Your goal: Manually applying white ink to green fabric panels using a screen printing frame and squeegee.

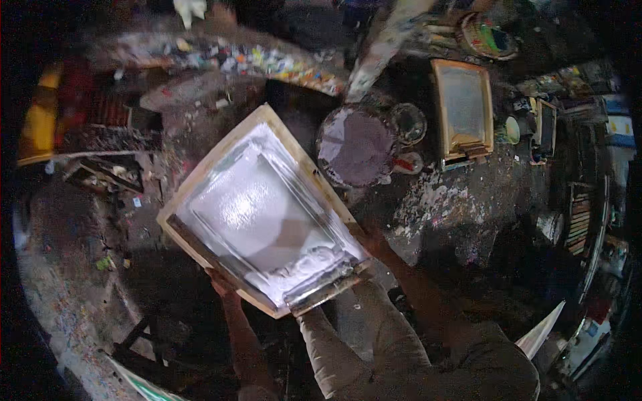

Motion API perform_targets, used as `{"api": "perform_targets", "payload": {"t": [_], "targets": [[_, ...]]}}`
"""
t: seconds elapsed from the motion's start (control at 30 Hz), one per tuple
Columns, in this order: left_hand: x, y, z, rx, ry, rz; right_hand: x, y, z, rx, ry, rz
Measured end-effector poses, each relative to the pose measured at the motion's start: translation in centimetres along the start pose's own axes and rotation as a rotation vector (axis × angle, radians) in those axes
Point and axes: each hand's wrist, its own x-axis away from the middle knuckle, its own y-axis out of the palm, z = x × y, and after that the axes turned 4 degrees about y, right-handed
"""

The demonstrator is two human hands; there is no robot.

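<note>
A wooden screen-printing frame (208, 150) is held up in front of me, turned at a slant. Its mesh (249, 200) is bright with a wet white coat that shines under the light. Across the frame's near end lies a squeegee (326, 286), with thick white ink (311, 260) heaped beside it. My left hand (221, 282) grips the frame's lower left edge. On the opposite side, my right hand (373, 242) holds the right edge; its fingers are dark and partly hidden by the frame.
Beyond the frame stands a round paint-smeared tub (356, 144), with a smaller round container (408, 124) beside it. Another wooden-framed screen (463, 110) leans farther right. Paint splashes cover the dark floor (441, 207). A yellow object (41, 117) stands far left.
</note>
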Motion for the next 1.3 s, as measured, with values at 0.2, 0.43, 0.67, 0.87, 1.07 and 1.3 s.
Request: {"api": "perform_targets", "payload": {"t": [0.2, 0.43, 0.67, 0.87, 1.07, 1.3], "targets": [[11.4, 12.5, 7.0, -0.809, 0.265, 0.249, 17.0, 0.4, -12.4, 0.365, 0.031, 0.195], [14.2, 16.9, 7.2, -0.845, 1.175, -0.235, 36.6, 3.3, -14.6, -0.095, -0.181, 0.572], [24.4, 34.0, 9.3, -0.932, 0.871, -0.565, 57.3, 4.8, -10.9, -0.195, 0.045, 0.863], [35.1, 48.6, 9.1, -1.036, 0.546, -0.910, 69.5, 15.8, -9.0, -0.512, -0.016, 1.249], [51.8, 56.9, 0.0, -1.301, 0.235, -1.255, 82.7, 23.3, -4.3, -0.803, 0.067, 1.622], [72.2, 47.8, -19.4, -1.343, 0.287, -1.656, 95.2, 24.6, 13.1, -0.851, 0.248, 1.922]]}}
